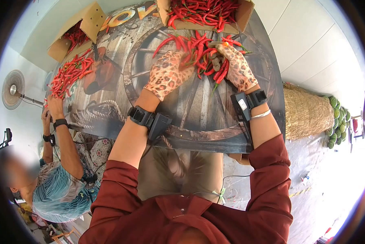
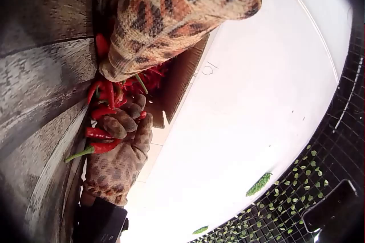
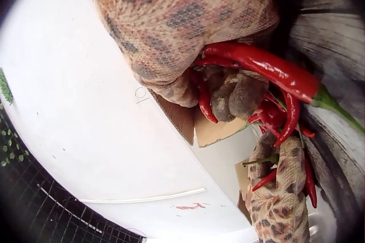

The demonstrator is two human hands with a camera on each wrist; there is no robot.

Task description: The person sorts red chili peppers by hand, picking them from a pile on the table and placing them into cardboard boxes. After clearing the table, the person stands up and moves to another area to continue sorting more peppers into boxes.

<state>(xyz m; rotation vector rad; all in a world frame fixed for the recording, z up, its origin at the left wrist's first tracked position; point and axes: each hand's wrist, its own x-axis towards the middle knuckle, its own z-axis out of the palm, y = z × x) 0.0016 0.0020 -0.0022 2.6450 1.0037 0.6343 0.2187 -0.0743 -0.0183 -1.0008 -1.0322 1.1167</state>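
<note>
A loose pile of red chilies lies on the far part of a table printed with a wagon wheel. Both my hands wear leopard-print gloves and are dug into the pile. My left hand has its fingers curled among the chilies, and some poke out between them. My right hand grips a bunch of chilies, with its fingertips curled under them. In the left wrist view my right hand closes on chilies against the tabletop.
An open cardboard box full of chilies stands just behind the pile. A second box and another heap of chilies lie at the left, where another person's hands work. A woven basket and green melons stand right of the table.
</note>
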